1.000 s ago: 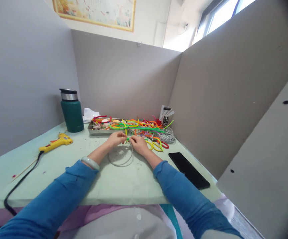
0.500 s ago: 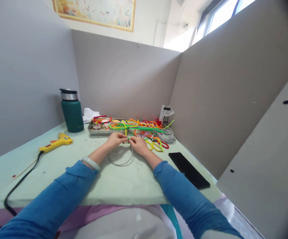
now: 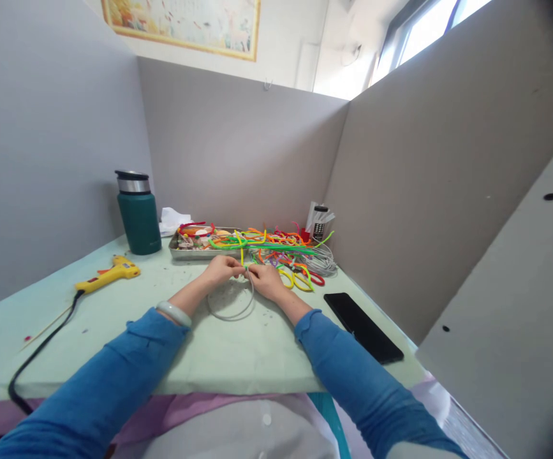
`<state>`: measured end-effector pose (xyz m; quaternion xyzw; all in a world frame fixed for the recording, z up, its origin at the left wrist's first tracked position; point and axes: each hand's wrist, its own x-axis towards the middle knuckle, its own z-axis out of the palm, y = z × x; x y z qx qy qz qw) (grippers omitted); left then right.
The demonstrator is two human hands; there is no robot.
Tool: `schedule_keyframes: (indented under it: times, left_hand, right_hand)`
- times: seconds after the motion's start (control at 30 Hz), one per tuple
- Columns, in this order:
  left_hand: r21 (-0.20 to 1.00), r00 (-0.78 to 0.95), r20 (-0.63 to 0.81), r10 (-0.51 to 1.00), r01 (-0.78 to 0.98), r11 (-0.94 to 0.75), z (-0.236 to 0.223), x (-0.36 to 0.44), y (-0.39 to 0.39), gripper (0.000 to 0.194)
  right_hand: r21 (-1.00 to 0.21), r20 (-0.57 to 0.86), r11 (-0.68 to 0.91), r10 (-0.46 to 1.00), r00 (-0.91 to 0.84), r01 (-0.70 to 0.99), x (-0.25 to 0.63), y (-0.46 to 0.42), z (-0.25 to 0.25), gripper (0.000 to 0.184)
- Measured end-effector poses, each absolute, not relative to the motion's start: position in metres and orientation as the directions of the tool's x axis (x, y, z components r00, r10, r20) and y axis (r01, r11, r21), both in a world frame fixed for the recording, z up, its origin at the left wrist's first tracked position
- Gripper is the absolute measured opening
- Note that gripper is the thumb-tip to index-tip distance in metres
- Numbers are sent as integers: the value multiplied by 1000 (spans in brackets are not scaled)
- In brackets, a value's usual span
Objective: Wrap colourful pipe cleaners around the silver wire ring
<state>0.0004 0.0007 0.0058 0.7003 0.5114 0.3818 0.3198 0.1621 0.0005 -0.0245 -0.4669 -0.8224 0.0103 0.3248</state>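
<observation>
My left hand (image 3: 224, 270) and my right hand (image 3: 265, 281) meet over the table, fingertips pinched nearly together. Between them they hold a thin grey wire (image 3: 231, 319), bent into a loop that hangs down toward me. A small bit of green shows at the fingertips where the wire's ends meet; its exact shape is too small to tell. Just behind the fingers stands a yellow pipe cleaner (image 3: 242, 255), and whether it touches them I cannot tell. A pale bangle (image 3: 174, 313) sits on my left wrist.
Behind my hands are a metal tray (image 3: 194, 256) of small parts and a heap of coloured pipe cleaners (image 3: 286, 247). Yellow-handled scissors (image 3: 300, 282) and a black phone (image 3: 363, 327) lie right; a yellow glue gun (image 3: 108, 275) and green bottle (image 3: 138, 217) are left.
The grey wire loop has shifted slightly to the left and its strands lie closer together. Both hands stay almost in place, still pinching.
</observation>
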Motion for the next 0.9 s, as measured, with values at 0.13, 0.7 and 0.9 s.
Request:
schedule_keyframes:
  times: [0.13,0.7,0.9]
  left_hand:
    - [827,177,216,960,489,-276,6,0,0,30]
    - [848,229,76,971,497,-183,4,-1,-1,35]
    - [851,245,87,966,485,-200,2,-2,2,35]
  right_hand:
    - [-339,532,581,767,-359,740,162,-2,-24,29]
    - [-352,606,687,685,-404,636,163,2,-27,21]
    - [-362,608,690,685,-402,627,163,2,-27,20]
